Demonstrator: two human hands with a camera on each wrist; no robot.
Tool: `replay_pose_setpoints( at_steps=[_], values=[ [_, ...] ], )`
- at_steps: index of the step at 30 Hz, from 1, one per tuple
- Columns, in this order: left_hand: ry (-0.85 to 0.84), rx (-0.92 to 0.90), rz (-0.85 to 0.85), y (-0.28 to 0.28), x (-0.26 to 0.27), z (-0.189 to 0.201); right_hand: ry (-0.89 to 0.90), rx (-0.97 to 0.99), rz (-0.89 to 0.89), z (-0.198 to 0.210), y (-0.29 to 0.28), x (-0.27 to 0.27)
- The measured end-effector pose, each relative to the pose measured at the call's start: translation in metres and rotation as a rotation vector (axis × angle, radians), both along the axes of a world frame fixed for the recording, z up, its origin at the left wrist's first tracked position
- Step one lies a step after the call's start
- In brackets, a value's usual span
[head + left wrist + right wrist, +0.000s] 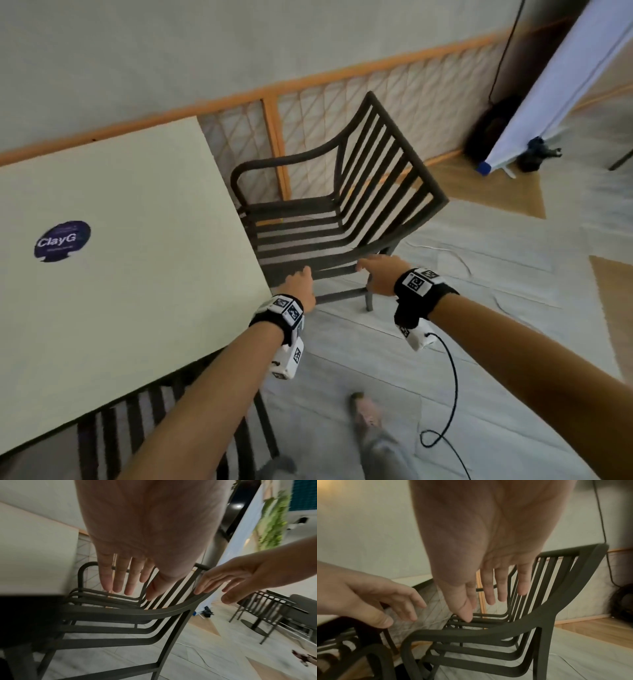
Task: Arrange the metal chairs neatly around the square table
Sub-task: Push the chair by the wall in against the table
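Hands both out over near armrest of dark metal chair [337, 209], which sits at table [130, 219] edge, 3 o'clock side, seat partly tucked under. Left hand [298, 286] grip spread, fingers straight, above armrest. Right hand [380, 274] grip spread too, fingertips [199, 590] touching armrest curve. Second chair [164, 425] at 6 o'clock under table

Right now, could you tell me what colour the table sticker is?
The sticker is dark blue with white lettering, clearest in the head view.
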State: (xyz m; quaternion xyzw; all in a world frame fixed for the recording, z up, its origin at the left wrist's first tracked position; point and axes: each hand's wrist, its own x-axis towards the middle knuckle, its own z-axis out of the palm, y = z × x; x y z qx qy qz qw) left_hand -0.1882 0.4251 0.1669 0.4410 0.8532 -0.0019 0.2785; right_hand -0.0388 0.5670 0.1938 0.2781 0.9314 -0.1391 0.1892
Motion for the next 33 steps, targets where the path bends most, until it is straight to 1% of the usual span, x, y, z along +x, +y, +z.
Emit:
replay_pose_setpoints(
  at_steps=[2, 6, 9, 12, 14, 18, 21, 28, 33],
  values=[
    [0.001, -0.072, 0.052, 0.028, 0.001, -0.021, 0.028, 0.010, 0.026, -0.025, 0.029, -0.010],
    [-0.015, -0.160, 0.094, 0.068, -0.003, -0.064, 0.046, 0.056, 0.084, -0.068, 0.072, -0.025],
    [-0.018, -0.176, 0.150, 0.085, -0.013, -0.084, 0.068, 0.147, 0.095, -0.098, 0.097, -0.033],
    [-0.013, -0.221, 0.193, 0.095, -0.029, -0.100, 0.090, 0.187, 0.044, -0.122, 0.119, -0.033],
    [-0.010, -0.216, 0.235, 0.101, -0.035, -0.110, 0.101, 0.221, 0.050, -0.134, 0.133, -0.030],
    [-0.003, -0.189, 0.259, 0.113, -0.040, -0.130, 0.106, 0.278, 0.115, -0.146, 0.144, -0.028],
    [0.017, -0.166, 0.277, 0.119, -0.044, -0.137, 0.169, 0.290, 0.083, -0.150, 0.141, -0.030],
    [-0.049, -0.124, 0.343, 0.120, -0.050, -0.137, 0.197, 0.307, 0.076, -0.153, 0.142, -0.031],
    [-0.062, -0.100, 0.361, 0.123, -0.058, -0.133, 0.185, 0.339, 0.100, -0.153, 0.153, -0.047]
  ],
)
